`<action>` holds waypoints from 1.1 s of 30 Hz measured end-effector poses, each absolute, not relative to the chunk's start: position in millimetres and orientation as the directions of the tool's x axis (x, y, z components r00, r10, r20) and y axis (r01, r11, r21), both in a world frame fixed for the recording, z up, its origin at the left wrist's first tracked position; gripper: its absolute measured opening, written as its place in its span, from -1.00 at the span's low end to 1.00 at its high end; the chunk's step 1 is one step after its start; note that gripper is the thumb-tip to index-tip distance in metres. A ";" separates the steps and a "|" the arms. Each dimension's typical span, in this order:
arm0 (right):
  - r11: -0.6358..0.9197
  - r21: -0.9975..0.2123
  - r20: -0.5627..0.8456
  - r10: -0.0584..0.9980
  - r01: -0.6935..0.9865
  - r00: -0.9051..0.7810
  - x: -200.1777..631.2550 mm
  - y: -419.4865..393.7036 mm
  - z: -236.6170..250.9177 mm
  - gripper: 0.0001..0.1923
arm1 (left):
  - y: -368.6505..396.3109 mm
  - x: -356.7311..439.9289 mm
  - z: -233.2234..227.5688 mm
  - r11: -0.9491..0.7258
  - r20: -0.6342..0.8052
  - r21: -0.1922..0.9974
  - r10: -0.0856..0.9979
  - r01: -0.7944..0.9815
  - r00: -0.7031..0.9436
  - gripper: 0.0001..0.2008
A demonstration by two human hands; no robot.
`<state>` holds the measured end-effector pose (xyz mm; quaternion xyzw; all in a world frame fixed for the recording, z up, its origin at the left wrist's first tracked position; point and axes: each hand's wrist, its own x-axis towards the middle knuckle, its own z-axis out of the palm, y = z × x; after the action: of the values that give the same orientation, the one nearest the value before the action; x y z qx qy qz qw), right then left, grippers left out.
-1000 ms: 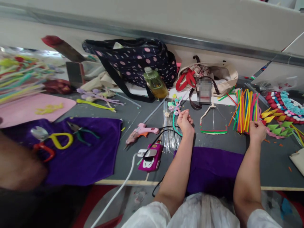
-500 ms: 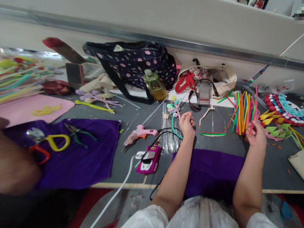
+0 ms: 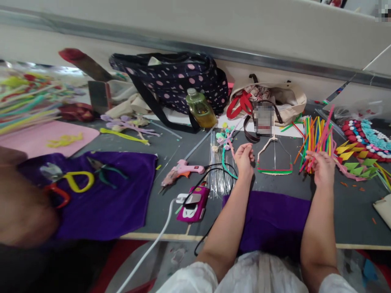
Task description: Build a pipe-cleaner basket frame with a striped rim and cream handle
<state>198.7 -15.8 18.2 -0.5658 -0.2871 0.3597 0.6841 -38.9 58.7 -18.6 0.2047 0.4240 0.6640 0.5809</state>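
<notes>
— Where are your hands just now?

— My right hand (image 3: 320,171) is up near the right part of the table (image 3: 351,203), fingers pinched together on a pink stick (image 3: 319,140) that slants up and away over the bundle of coloured sticks (image 3: 316,140). That bundle lies just beyond my knuckles, toward the far edge.

— And the left?

— My left hand (image 3: 245,158) is curled loosely near the middle of the table, the fingers closed on the end of a thin pink-and-green stem (image 3: 227,156) that runs out to the left. I cannot tell how firmly.

— What lies between the two hands?

— A wire frame (image 3: 274,158) with a red and green base sits flat there, apart from both hands.

— Any open room?

— The purple cloth (image 3: 275,215) at the near edge, between my forearms, is bare. Left of my left wrist things crowd in: a sheaf of thin wires (image 3: 218,175), a pink glue gun (image 3: 183,169), a magenta power strip (image 3: 194,203) and its white cable (image 3: 152,244), which drops over the near edge. On the right, folded paper triangles (image 3: 354,162) sit close beside the sticks.
</notes>
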 end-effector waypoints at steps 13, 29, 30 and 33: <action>0.057 -0.980 0.164 0.768 0.188 0.619 200.1 -16.1 13.4 -0.80 | 54.9 -36.6 -13.2 0.094 -0.181 0.825 0.978 -0.557 -0.104 -0.73; -0.032 -0.985 0.020 0.957 0.171 0.291 186.9 -18.6 13.6 -0.81 | 51.3 -33.5 -14.8 0.267 -0.215 0.747 0.964 -0.609 0.159 -0.69; -0.022 -0.997 0.008 0.934 0.079 0.358 189.7 -18.1 13.4 -0.80 | 51.9 -33.5 -15.3 0.256 -0.218 0.739 0.966 -0.623 0.138 -0.69; 0.043 -0.971 -0.077 0.874 -0.235 0.480 193.8 -14.1 12.5 -0.73 | 52.0 -31.7 -15.5 0.242 -0.217 0.704 0.969 -0.668 0.122 -0.68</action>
<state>193.8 -14.1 12.5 -0.5502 -0.2905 0.4193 0.6611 -31.7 52.0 -15.5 0.2258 0.3331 0.5728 0.7141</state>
